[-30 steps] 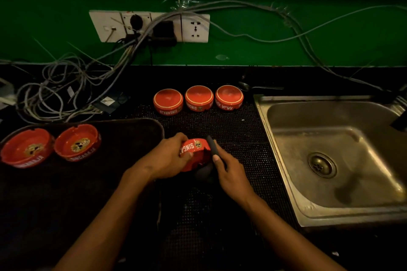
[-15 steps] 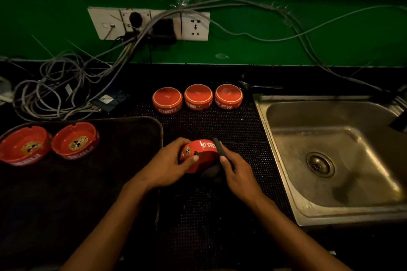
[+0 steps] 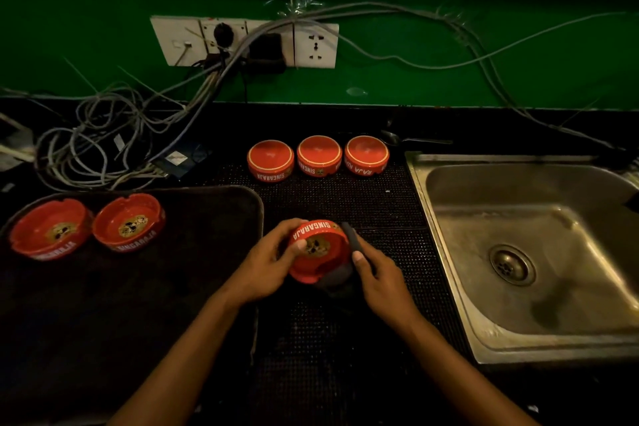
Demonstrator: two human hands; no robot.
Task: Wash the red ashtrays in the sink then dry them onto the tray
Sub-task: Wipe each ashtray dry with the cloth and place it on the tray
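Two hands work one ashtray. The left hand grips the held ashtray by its rim, fingers curled round the wall, cavity tilted toward the camera. The right hand is clamped on a dark cloth, which wraps the ashtray's right and lower sides. The ashtray is round, so no long axis applies. The tray lies to the left of the held ashtray, nearer the left hand; that hand is judged the likelier carrier. Two dried ashtrays sit upright at the tray's far left. Three inverted ashtrays stand beyond the held one on a dark studded mat. The sink lies right; cables hang on a green wall.
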